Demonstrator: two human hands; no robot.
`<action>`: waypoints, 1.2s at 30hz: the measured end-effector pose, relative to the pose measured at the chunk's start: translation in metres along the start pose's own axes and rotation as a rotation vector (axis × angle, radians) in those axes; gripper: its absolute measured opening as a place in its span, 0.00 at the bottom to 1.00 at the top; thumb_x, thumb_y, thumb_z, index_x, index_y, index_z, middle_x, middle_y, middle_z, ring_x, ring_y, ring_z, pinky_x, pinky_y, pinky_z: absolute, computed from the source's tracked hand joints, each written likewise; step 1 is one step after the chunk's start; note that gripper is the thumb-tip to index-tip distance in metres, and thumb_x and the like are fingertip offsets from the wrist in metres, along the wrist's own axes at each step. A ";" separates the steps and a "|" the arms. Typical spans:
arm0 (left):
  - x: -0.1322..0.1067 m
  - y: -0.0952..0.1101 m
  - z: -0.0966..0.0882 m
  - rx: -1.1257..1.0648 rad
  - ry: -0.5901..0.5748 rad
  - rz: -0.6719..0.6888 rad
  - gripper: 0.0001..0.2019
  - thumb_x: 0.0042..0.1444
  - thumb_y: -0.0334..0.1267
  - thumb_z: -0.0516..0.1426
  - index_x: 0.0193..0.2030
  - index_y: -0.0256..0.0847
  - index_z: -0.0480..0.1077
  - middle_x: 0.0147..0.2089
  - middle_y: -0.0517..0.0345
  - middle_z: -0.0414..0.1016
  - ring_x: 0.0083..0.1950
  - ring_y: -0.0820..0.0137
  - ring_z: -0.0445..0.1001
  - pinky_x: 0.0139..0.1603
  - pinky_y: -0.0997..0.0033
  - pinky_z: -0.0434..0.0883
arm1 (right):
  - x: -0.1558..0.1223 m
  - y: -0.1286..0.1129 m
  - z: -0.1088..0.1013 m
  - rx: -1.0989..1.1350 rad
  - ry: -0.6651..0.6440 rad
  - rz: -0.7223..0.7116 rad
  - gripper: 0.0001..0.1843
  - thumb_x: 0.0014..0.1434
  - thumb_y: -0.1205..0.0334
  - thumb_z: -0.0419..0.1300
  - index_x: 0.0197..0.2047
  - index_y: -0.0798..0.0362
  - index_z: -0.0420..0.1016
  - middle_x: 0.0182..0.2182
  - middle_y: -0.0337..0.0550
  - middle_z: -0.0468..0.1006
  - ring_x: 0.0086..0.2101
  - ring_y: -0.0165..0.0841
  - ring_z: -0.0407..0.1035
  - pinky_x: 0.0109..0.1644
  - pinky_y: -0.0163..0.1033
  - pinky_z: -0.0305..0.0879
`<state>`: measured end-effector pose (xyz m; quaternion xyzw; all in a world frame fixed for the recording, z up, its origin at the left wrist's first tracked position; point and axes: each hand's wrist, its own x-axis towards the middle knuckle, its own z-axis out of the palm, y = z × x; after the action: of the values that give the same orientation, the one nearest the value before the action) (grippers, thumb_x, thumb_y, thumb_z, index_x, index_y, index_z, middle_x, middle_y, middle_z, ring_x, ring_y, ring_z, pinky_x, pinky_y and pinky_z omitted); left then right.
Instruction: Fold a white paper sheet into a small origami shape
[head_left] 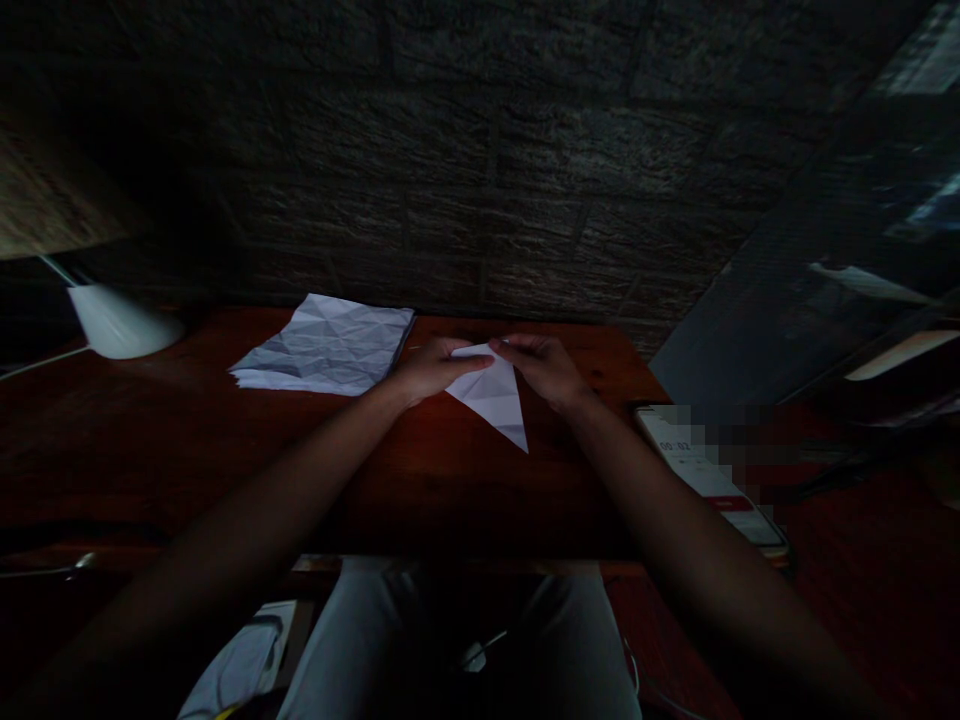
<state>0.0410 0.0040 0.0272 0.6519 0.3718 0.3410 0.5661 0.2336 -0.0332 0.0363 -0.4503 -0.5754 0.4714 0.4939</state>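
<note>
A folded white paper triangle (496, 397) lies on the dark wooden desk (225, 450), its point toward me. My left hand (433, 367) pinches the paper's upper left edge with closed fingers. My right hand (541, 364) grips the upper right edge, its fingers curled over the paper. Both hands meet at the top of the triangle, near the desk's far edge.
A stack of creased white sheets (326, 346) lies to the left of my hands. A white lamp base (118, 322) stands at far left. A phone with a lit screen (709, 472) rests on the right. A dark brick wall (480, 180) rises behind the desk.
</note>
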 end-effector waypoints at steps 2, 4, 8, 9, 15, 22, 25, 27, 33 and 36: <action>0.000 0.000 -0.001 -0.003 -0.009 0.001 0.18 0.47 0.50 0.71 0.38 0.38 0.80 0.37 0.55 0.83 0.35 0.68 0.77 0.36 0.69 0.69 | 0.000 0.001 0.000 -0.002 -0.015 -0.005 0.24 0.50 0.37 0.72 0.32 0.51 0.82 0.29 0.39 0.81 0.30 0.32 0.70 0.36 0.39 0.65; 0.001 -0.001 -0.002 -0.015 -0.015 -0.007 0.17 0.48 0.49 0.70 0.38 0.38 0.80 0.37 0.55 0.83 0.34 0.69 0.76 0.36 0.69 0.69 | 0.000 0.000 0.001 -0.005 -0.025 -0.006 0.25 0.52 0.36 0.71 0.31 0.51 0.81 0.28 0.39 0.81 0.29 0.32 0.70 0.36 0.38 0.65; 0.003 -0.002 -0.003 -0.041 -0.046 -0.010 0.15 0.50 0.46 0.69 0.40 0.38 0.79 0.37 0.55 0.83 0.34 0.70 0.76 0.37 0.69 0.69 | 0.000 -0.001 0.002 -0.009 -0.003 -0.007 0.26 0.50 0.34 0.71 0.31 0.51 0.80 0.26 0.38 0.79 0.28 0.32 0.69 0.34 0.38 0.65; 0.004 -0.002 -0.003 -0.044 -0.059 -0.006 0.14 0.51 0.45 0.69 0.40 0.38 0.79 0.37 0.56 0.82 0.34 0.70 0.76 0.38 0.69 0.69 | 0.000 -0.001 0.002 -0.007 0.011 -0.005 0.27 0.50 0.33 0.71 0.30 0.51 0.80 0.26 0.38 0.79 0.28 0.32 0.69 0.34 0.37 0.64; 0.003 0.001 -0.003 -0.078 -0.103 -0.007 0.13 0.48 0.39 0.70 0.40 0.37 0.80 0.35 0.58 0.82 0.34 0.70 0.75 0.39 0.70 0.69 | 0.001 0.000 0.002 0.000 0.088 -0.009 0.27 0.48 0.33 0.72 0.30 0.51 0.81 0.27 0.39 0.80 0.27 0.32 0.68 0.32 0.38 0.64; 0.004 -0.001 -0.006 -0.091 -0.080 0.001 0.18 0.44 0.40 0.73 0.42 0.38 0.81 0.40 0.54 0.84 0.39 0.66 0.79 0.45 0.65 0.73 | 0.005 0.005 0.001 -0.001 0.168 -0.023 0.26 0.50 0.33 0.70 0.32 0.49 0.81 0.30 0.42 0.82 0.32 0.36 0.73 0.37 0.41 0.68; 0.004 -0.004 -0.003 -0.078 0.023 -0.008 0.19 0.47 0.49 0.72 0.41 0.38 0.82 0.41 0.52 0.85 0.38 0.66 0.79 0.43 0.67 0.72 | 0.005 0.005 0.002 0.004 0.159 -0.035 0.26 0.49 0.33 0.71 0.30 0.50 0.81 0.30 0.41 0.82 0.32 0.36 0.73 0.38 0.41 0.68; 0.004 -0.006 -0.002 -0.049 0.104 -0.011 0.21 0.51 0.55 0.69 0.39 0.38 0.82 0.38 0.53 0.85 0.35 0.68 0.78 0.38 0.69 0.70 | 0.004 0.005 0.003 0.024 0.142 -0.031 0.26 0.47 0.34 0.73 0.30 0.50 0.81 0.30 0.41 0.82 0.32 0.34 0.72 0.39 0.41 0.68; 0.005 -0.007 -0.005 -0.028 0.009 0.045 0.21 0.49 0.56 0.69 0.37 0.38 0.81 0.36 0.54 0.83 0.33 0.69 0.75 0.36 0.69 0.69 | 0.003 0.003 0.004 0.025 0.135 -0.022 0.26 0.43 0.36 0.76 0.32 0.51 0.82 0.30 0.40 0.81 0.31 0.33 0.71 0.38 0.39 0.67; 0.006 -0.006 -0.007 -0.027 -0.088 0.060 0.21 0.45 0.49 0.72 0.40 0.37 0.81 0.37 0.54 0.83 0.37 0.67 0.77 0.43 0.65 0.72 | 0.004 0.001 0.002 0.062 0.144 -0.016 0.26 0.43 0.37 0.76 0.32 0.51 0.81 0.28 0.38 0.81 0.29 0.32 0.69 0.35 0.39 0.66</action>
<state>0.0371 0.0137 0.0224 0.6694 0.3221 0.3339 0.5803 0.2311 -0.0293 0.0356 -0.4626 -0.5271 0.4515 0.5516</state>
